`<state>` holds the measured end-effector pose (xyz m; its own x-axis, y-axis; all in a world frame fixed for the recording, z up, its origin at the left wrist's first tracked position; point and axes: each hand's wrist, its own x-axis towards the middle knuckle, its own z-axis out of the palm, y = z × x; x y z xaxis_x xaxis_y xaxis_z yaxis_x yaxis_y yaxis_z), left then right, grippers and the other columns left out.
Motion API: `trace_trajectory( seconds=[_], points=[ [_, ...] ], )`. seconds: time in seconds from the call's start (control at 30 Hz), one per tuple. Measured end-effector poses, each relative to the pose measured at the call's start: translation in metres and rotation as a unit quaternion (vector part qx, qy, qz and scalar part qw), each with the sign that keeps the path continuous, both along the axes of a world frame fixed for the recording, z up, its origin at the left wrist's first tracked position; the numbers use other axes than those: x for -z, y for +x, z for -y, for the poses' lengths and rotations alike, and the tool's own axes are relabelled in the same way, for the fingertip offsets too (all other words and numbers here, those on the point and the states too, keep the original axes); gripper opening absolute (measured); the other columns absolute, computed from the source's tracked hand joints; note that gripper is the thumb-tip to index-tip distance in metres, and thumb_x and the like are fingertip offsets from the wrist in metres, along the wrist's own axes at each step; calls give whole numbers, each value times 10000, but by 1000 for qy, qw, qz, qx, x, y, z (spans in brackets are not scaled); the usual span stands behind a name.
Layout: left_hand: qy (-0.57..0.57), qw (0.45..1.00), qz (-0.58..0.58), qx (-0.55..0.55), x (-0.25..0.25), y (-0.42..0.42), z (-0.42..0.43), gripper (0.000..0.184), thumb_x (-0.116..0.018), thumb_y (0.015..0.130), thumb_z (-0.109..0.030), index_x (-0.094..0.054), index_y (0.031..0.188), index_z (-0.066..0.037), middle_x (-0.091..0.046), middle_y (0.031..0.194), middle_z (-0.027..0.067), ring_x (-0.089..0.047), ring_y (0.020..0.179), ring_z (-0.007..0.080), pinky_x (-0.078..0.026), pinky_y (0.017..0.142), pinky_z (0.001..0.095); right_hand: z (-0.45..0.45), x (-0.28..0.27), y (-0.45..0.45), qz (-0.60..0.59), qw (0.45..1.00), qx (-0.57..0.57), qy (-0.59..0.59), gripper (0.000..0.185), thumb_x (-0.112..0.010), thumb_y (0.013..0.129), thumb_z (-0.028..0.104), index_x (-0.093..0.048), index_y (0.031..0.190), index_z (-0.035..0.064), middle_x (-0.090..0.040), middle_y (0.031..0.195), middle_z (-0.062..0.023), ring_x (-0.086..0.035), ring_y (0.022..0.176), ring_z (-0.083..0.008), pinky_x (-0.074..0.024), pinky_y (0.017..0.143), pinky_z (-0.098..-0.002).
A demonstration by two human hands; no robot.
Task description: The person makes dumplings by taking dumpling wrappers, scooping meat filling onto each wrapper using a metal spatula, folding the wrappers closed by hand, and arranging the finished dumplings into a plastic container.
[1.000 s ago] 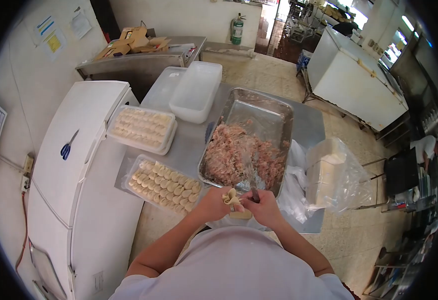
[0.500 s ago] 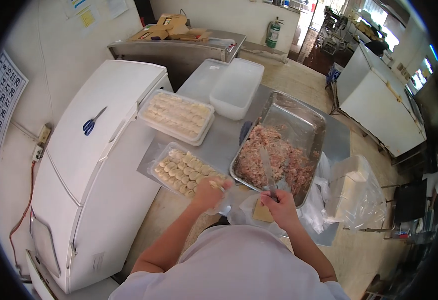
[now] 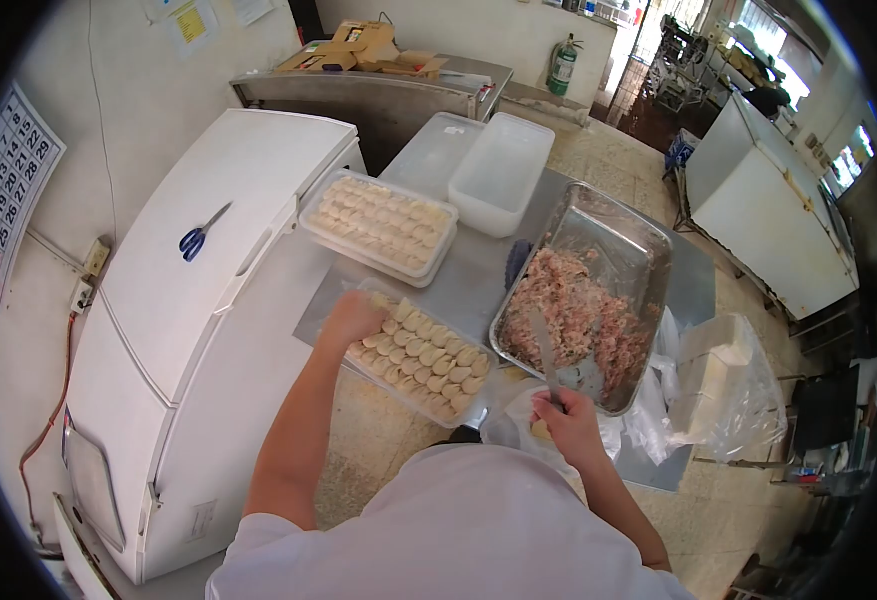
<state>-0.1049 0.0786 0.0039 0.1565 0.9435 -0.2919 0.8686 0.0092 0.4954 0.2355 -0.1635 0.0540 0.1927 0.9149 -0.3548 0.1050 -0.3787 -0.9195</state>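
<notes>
My left hand (image 3: 355, 318) reaches down at the far left end of a clear plastic tray (image 3: 483, 405). Its fingers are closed on a pale dumpling (image 3: 379, 300), mostly hidden by the hand. Rows of folded dumplings (image 3: 426, 352) fill the tray. In my right hand (image 3: 570, 425) is a flat metal spatula (image 3: 543, 345), its blade pointing away over the near edge of a steel pan (image 3: 658, 262). Pinkish ground meat filling (image 3: 558, 300) covers much of that pan. Yellowish wrappers (image 3: 540, 430) show partly below my right hand, on plastic.
A lidded container of dumplings (image 3: 383, 222) and a white plastic bin (image 3: 503, 175) stand farther back. White blocks in a clear bag (image 3: 713, 380) lie right of the pan. A white freezer (image 3: 208, 230) with blue scissors (image 3: 198, 238) on top stands left.
My left hand has moved left, from the tray's near right end to its far left end. My right hand still holds the spatula near the pan. The whole view has shifted slightly.
</notes>
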Motion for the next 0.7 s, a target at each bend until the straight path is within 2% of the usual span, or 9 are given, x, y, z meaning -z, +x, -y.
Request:
trace_trajectory(
  seconds=[0.1,0.3,0.4,0.5,0.6,0.7],
  points=[
    [3,995,-89,51,5,5,-8,399,-764,810,-319,-744,916,65,-714,965,294,-692,906,449,-557,825,494,3,-4,2,9,999,-3,-33,185,-674,955,132,-723,1005,-40,-707,802,-31,-621,747,-83,-477,680,-253],
    [40,989,-123,65,21,4,-19,396,-765,799,-340,-754,877,49,-720,954,285,-701,938,436,-562,848,486,12,2,10,-18,999,33,-29,194,-671,967,155,-715,1000,-31,-709,807,-34,-631,759,-86,-483,695,-251],
    [23,988,-139,69,20,4,-18,409,-763,802,-353,-753,911,41,-726,960,274,-705,945,428,-566,847,482,16,-2,12,-36,997,56,-28,192,-673,970,165,-719,963,-22,-685,775,-13,-591,716,-74,-459,657,-252],
    [34,990,-128,39,12,4,-10,379,-758,818,-335,-756,974,11,-735,970,250,-707,942,425,-572,829,472,19,0,23,-1,998,47,-41,186,-676,967,162,-723,924,-12,-648,738,12,-526,667,-59,-418,611,-256],
    [158,982,-92,-37,-12,25,17,294,-755,839,-281,-761,1008,-41,-747,942,196,-715,914,385,-569,789,444,24,7,38,17,998,57,-31,190,-678,965,163,-724,896,-8,-617,715,32,-467,637,-50,-380,581,-260],
    [126,990,44,-40,-38,77,54,185,-728,855,-227,-766,967,-85,-745,889,149,-712,860,339,-555,752,413,30,3,59,28,997,59,-51,175,-676,962,148,-724,936,-19,-641,740,22,-510,664,-53,-406,603,-255]
  ],
)
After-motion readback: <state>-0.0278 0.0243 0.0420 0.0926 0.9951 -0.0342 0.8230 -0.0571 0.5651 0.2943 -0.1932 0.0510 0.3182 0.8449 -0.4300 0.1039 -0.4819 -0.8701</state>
